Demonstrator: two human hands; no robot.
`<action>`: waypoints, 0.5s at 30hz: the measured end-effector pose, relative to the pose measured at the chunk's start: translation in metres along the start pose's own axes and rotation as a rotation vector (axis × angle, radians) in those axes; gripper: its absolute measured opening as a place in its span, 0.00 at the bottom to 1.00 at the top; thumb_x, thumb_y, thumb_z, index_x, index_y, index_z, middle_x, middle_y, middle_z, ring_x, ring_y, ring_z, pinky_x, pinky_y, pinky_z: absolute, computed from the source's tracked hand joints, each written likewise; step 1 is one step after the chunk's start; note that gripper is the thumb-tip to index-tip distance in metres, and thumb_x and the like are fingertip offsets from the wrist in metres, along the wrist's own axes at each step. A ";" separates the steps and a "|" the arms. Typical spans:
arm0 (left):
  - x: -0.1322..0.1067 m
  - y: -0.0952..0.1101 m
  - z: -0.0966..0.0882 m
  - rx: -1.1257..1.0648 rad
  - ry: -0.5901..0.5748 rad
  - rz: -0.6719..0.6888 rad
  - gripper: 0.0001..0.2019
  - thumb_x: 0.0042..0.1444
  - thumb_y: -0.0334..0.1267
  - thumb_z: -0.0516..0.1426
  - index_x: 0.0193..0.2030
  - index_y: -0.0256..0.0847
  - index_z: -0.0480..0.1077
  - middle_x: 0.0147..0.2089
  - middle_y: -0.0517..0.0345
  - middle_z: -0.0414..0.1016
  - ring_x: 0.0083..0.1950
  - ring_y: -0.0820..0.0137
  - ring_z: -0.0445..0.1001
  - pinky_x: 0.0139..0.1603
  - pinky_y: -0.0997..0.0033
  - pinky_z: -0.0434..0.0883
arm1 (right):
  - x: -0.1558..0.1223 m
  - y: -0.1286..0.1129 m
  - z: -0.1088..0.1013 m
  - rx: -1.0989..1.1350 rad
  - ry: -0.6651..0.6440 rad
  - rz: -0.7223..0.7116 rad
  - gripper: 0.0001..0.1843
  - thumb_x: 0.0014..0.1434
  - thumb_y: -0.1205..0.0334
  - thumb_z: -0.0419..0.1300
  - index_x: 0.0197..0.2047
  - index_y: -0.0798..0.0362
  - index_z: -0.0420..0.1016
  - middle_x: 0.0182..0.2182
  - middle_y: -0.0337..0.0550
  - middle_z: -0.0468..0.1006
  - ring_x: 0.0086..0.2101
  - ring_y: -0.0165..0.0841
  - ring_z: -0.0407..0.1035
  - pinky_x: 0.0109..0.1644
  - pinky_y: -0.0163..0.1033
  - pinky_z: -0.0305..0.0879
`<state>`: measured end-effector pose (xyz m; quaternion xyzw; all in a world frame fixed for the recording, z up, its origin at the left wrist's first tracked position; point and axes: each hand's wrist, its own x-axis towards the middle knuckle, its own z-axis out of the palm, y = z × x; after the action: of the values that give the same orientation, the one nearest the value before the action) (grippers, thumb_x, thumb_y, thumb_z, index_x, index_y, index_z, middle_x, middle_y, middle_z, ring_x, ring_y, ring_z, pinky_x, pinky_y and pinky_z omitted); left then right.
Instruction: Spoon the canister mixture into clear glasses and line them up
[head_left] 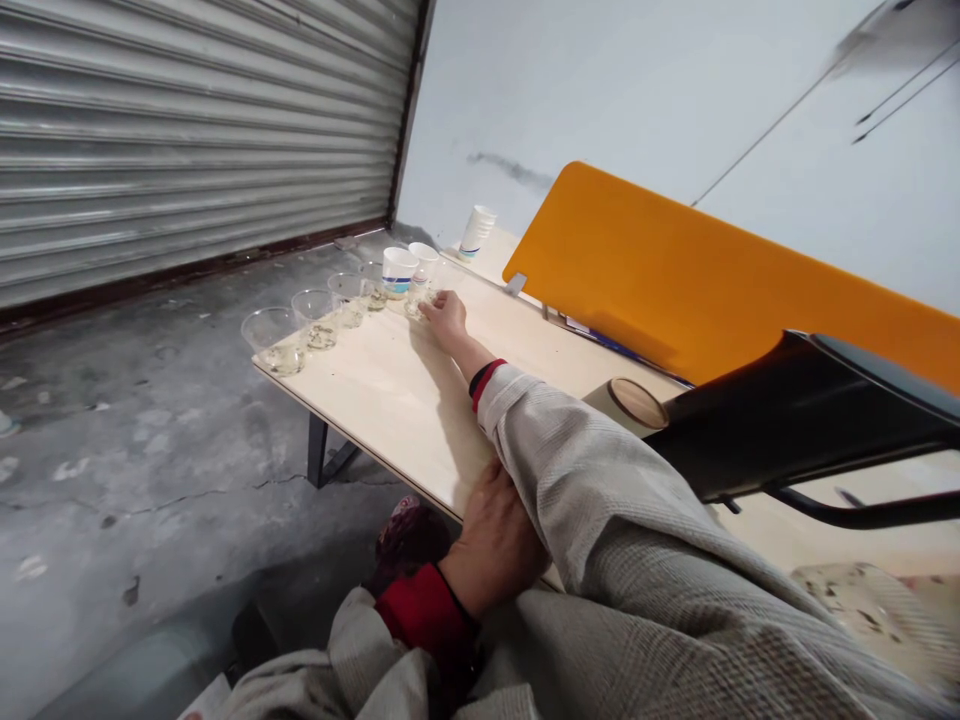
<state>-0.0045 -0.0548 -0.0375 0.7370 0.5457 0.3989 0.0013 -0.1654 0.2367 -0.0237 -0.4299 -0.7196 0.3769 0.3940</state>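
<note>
The right hand pinches a clear cup beside paper cups toward the far end of the table, while the left hand (fingers partly hidden, its grip I cannot tell) leans on the near edge, apparently bracing that stretch.

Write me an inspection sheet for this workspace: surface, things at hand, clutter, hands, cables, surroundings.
Surface: pale tabletop.
Things at hand: row of clear cups with dark bits inside; two white cups nearby.
Clutter: cylinder with a brown end, beside a black panel.
Hands: right hand has its fingers at a clear cup, grip unclear; left hand is at the near table edge.
Cables: thin dark lines on the wall; cannot tell whether cables.
Surroundings: orange divider, ribbed shutter, grey floor, pale wall.
</note>
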 end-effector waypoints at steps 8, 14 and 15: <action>0.001 -0.001 0.000 -0.021 -0.033 -0.003 0.12 0.65 0.31 0.59 0.51 0.44 0.81 0.57 0.47 0.85 0.61 0.55 0.80 0.71 0.47 0.76 | -0.007 -0.006 -0.004 0.042 -0.004 0.045 0.26 0.53 0.62 0.72 0.54 0.53 0.72 0.48 0.46 0.79 0.50 0.38 0.75 0.57 0.44 0.73; 0.001 -0.004 0.006 0.057 -0.091 -0.048 0.05 0.62 0.34 0.63 0.40 0.37 0.81 0.43 0.43 0.85 0.54 0.53 0.81 0.66 0.49 0.78 | -0.020 -0.013 -0.027 0.081 -0.002 0.067 0.28 0.53 0.63 0.73 0.55 0.51 0.71 0.53 0.50 0.80 0.51 0.39 0.76 0.58 0.47 0.75; 0.001 -0.004 0.006 0.073 -0.085 -0.051 0.07 0.62 0.35 0.63 0.42 0.36 0.82 0.44 0.42 0.85 0.55 0.52 0.81 0.66 0.49 0.78 | -0.024 -0.016 -0.033 0.082 -0.016 0.050 0.27 0.54 0.62 0.73 0.55 0.51 0.71 0.53 0.50 0.80 0.51 0.39 0.77 0.58 0.48 0.76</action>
<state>-0.0038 -0.0501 -0.0427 0.7386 0.5780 0.3469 0.0075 -0.1339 0.2163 -0.0023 -0.4282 -0.6958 0.4192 0.3961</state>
